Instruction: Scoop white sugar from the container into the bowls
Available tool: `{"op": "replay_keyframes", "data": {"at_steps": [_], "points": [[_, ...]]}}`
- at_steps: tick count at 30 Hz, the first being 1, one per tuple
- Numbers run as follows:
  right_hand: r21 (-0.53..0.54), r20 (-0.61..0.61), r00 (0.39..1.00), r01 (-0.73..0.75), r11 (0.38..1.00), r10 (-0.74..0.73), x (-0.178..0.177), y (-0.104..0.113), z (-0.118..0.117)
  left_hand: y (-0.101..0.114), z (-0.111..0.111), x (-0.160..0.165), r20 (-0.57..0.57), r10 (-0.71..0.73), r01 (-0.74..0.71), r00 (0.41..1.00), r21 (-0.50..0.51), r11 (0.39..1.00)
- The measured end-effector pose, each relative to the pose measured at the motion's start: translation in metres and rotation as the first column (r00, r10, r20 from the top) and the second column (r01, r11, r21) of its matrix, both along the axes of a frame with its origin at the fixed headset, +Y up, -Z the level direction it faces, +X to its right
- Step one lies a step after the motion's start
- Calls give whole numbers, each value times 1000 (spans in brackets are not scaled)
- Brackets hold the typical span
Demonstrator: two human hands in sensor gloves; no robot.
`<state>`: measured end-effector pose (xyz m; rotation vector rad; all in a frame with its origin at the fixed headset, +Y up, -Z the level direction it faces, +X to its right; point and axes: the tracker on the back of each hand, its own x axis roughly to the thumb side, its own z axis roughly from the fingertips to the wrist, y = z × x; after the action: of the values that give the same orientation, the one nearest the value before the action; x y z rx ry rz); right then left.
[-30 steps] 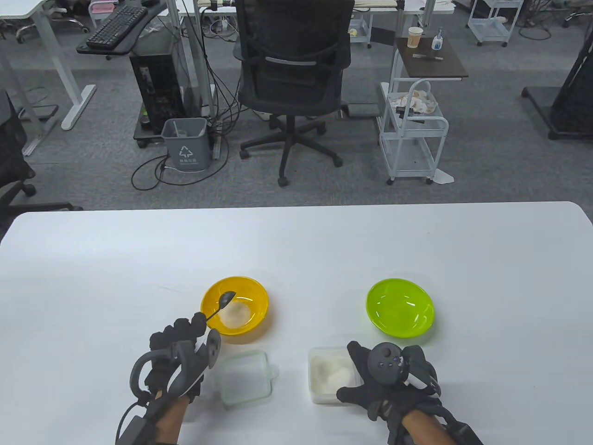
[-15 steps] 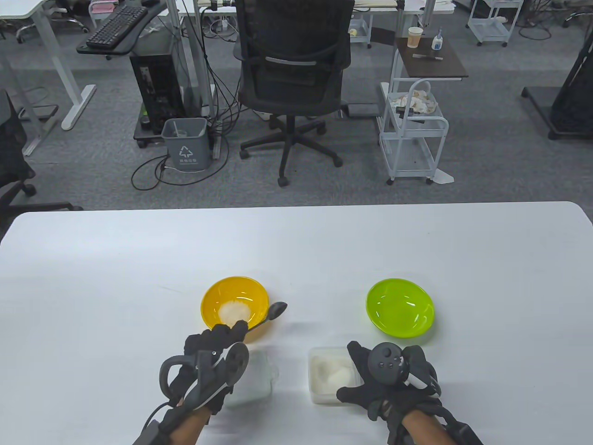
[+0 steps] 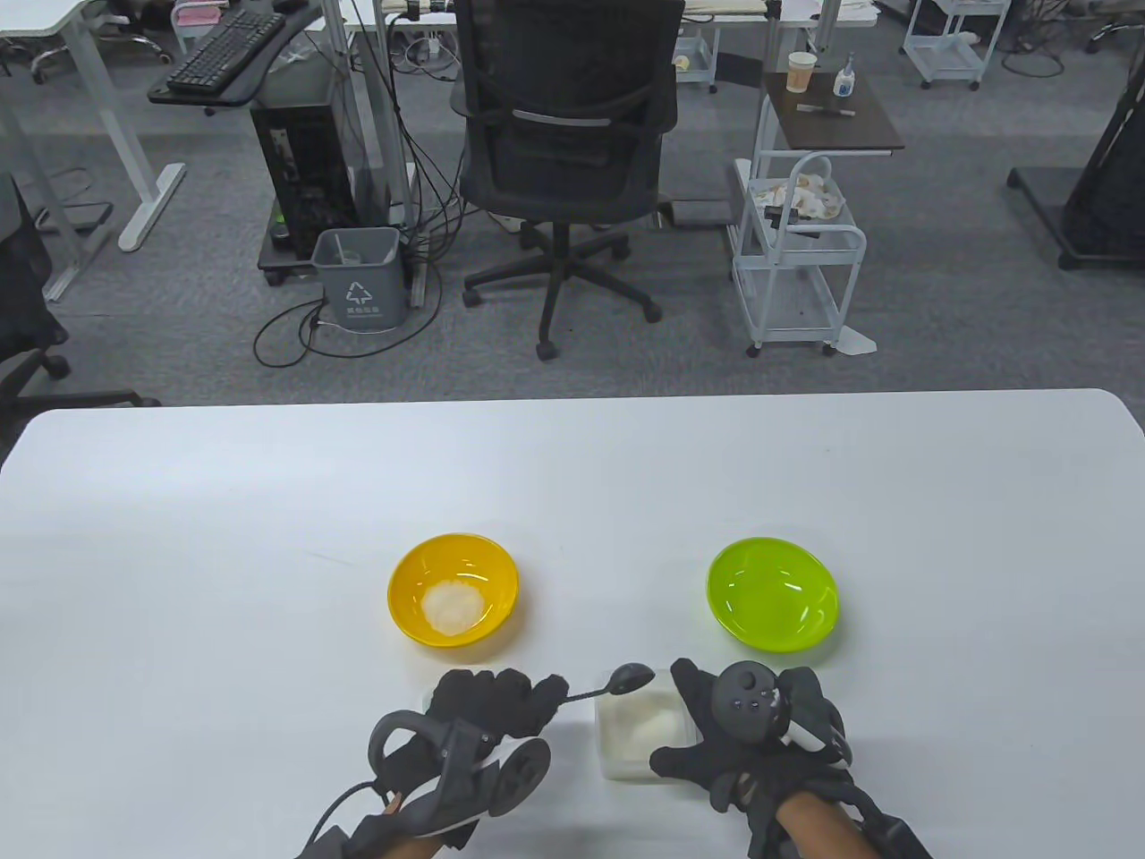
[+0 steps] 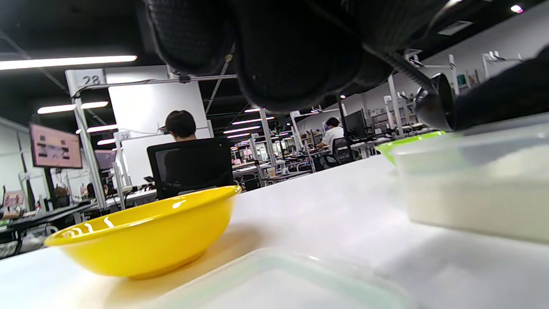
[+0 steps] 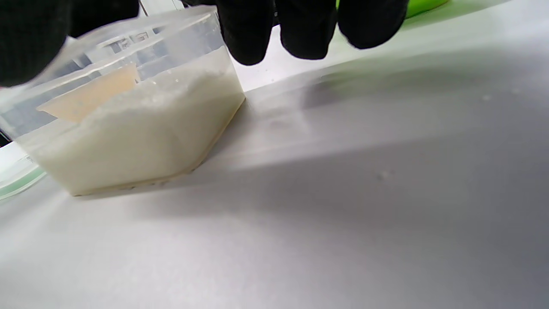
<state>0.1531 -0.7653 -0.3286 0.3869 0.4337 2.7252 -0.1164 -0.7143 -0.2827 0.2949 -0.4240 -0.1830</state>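
White granulated sugar (image 3: 640, 720) is seen heaped in a clear square plastic container (image 3: 617, 765) at the lower centre of the table view, held steady by the right hand (image 3: 751, 738), whose gloved fingers (image 5: 306, 30) are wrapped over its far wall. A dark metal spoon (image 3: 626, 677) is gripped by its thin handle in the clenched left hand (image 3: 492, 707), with its bowl poised at the container's upper rim and apparently empty. The sugar is judged loose and light, easily spilled from a tilted spoon, so the spoon is best kept level and held well back on the handle. The container looks light and thin-walled, likely to slide unless braced. A small mound of sugar is already seen in the yellow plastic bowl (image 3: 407, 573) at centre left; nothing is seen in the lime-green plastic bowl (image 3: 774, 591) at centre right. A clear lid (image 4: 279, 283) lies below the left hand.
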Motion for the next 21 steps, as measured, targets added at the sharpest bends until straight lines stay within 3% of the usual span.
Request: {"op": "replay_keyframes", "data": {"at_steps": [6, 13, 16, 21], "points": [[-2, 1, 1000, 3, 1000, -3, 0, 0, 0, -8, 6, 19, 22, -243, 238, 970, 136, 962], [2, 0, 1000, 0, 1000, 0, 0, 0, 0, -9, 15, 34, 90, -310, 292, 946, 172, 941], [2, 1, 1000, 2, 1000, -2, 0, 0, 0, -7, 16, 35, 102, -271, 258, 957, 130, 957], [1, 1, 1000, 2, 1000, -2, 0, 0, 0, -6, 5, 26, 89, -90, 96, 992, -66, 993]]}}
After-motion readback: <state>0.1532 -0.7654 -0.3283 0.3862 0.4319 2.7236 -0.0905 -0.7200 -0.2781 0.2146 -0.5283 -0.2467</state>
